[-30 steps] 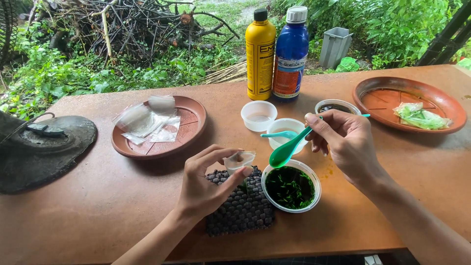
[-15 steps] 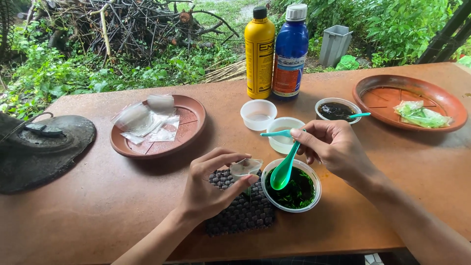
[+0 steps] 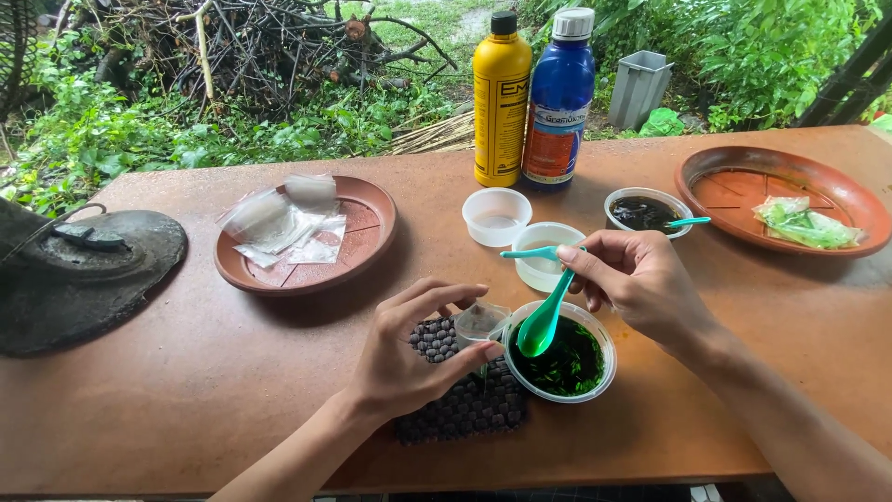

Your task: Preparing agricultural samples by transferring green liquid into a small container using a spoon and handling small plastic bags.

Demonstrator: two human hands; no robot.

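Near edge of the table (image 3: 186, 409): left hand (image 3: 409, 358) curled around a small clear pouch (image 3: 480, 322), thumb and fingers pinching it, held over a dark woven mat (image 3: 465, 400). Mat lies just in from the near edge, about mid-width.

Right hand (image 3: 641, 279) closed on the handle of a green spoon (image 3: 542, 321), pinch grip; spoon bowl tipped down over a clear tub of dark green stuff (image 3: 562, 358). Tub touches the mat's right side; pouch sits just beside the tub's rim.

Behind that: a small white cup with a teal spoon (image 3: 531, 252) across it, an empty clear cup (image 3: 496, 216) to its left, a cup of dark liquid (image 3: 643, 211) to its right with another teal spoon in it.

Left of centre: brown round tray (image 3: 367, 244) with clear plastic bags (image 3: 279, 218). Right far corner: second brown tray (image 3: 725, 186) with green-filled bags (image 3: 804, 221). Left edge: dark metal lid (image 3: 93, 279).

Far edge: yellow bottle (image 3: 501, 98) and blue bottle (image 3: 560, 102), upright, touching.
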